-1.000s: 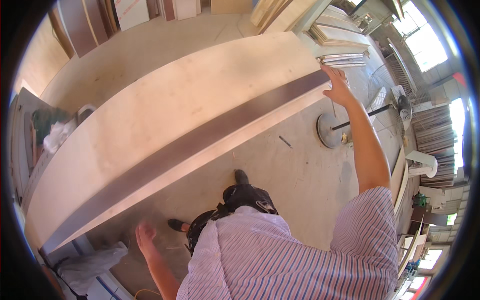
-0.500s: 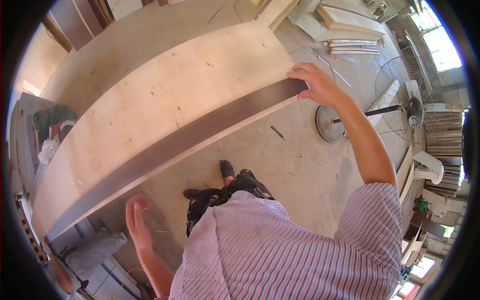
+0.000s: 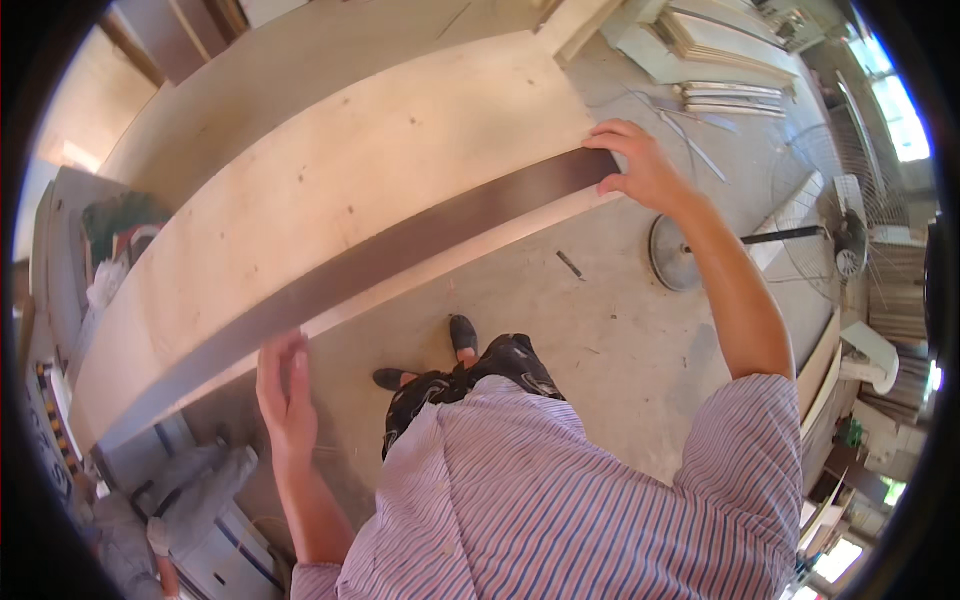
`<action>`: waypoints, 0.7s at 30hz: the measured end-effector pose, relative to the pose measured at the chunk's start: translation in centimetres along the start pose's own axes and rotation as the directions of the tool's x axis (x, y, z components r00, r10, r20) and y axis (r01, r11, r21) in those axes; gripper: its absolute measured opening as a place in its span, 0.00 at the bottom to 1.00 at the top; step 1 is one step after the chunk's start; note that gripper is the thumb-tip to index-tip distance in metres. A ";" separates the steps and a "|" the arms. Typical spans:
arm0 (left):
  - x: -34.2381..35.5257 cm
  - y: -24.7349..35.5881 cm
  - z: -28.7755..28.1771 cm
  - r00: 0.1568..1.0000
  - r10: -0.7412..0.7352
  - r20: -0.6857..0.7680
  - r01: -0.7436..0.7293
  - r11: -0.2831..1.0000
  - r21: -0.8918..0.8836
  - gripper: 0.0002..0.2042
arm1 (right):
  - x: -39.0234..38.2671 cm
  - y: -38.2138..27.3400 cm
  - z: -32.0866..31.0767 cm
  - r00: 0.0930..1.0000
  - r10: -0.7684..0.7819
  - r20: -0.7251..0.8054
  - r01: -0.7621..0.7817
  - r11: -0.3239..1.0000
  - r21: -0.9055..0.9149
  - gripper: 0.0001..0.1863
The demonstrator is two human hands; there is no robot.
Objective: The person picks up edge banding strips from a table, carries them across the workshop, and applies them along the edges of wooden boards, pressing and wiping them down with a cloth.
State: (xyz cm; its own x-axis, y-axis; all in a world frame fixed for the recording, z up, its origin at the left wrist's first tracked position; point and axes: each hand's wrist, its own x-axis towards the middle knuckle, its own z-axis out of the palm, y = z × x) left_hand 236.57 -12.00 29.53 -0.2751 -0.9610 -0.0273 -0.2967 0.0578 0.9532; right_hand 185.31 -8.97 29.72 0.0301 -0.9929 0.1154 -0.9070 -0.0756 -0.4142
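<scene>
A long, narrow dark brown strip of board [image 3: 450, 228] runs along the near edge of a wide pale wooden board [image 3: 350, 150] in front of me. At its far right end, my right hand [image 3: 645, 168] is closed on the strip, with fingers over the top side and the thumb below. My left hand [image 3: 287, 400] has come up to the near edge, left of the middle. Its fingers are stretched out and their tips meet the edge; they are somewhat blurred. Whether those fingertips press on the strip or the pale edge below it, I cannot tell.
A standing fan [image 3: 850, 235] with a round base is to the right on the concrete floor. White strips [image 3: 735, 98] and stacked panels [image 3: 730, 45] lie at the far right. Another person in grey [image 3: 190, 490] is at the lower left. A dark offcut [image 3: 570, 264] lies on the floor.
My left hand has risen from below the board to its near edge. My right hand keeps its hold on the strip's end. The person at the lower left has shifted.
</scene>
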 end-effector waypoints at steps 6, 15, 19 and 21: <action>2.1 2.9 1.5 0.969 0.244 0.042 -0.235 0.852 0.469 0.12 | 0.0 -0.4 -0.8 1.000 0.013 0.005 -0.013 1.000 -0.008 0.31; 3.1 3.7 6.8 0.934 0.315 0.168 -0.322 0.538 0.780 0.20 | -1.1 2.3 -0.7 0.999 -0.041 -0.033 0.041 0.999 -0.023 0.31; 2.8 3.2 8.7 0.945 0.268 0.184 -0.303 0.516 0.801 0.21 | -1.5 2.4 -0.8 1.000 0.005 -0.020 -0.005 1.000 -0.015 0.30; 2.8 2.5 8.9 0.934 0.310 0.180 -0.330 0.552 0.766 0.21 | -1.2 2.4 -0.4 1.000 -0.014 -0.012 0.014 1.000 -0.004 0.30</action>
State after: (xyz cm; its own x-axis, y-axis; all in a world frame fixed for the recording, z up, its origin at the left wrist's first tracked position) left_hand 226.90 -12.16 29.12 -0.5129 -0.8309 0.2155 -0.7732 0.5563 0.3044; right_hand 182.89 -7.92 28.95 0.0373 -0.9906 0.1319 -0.9084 -0.0886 -0.4087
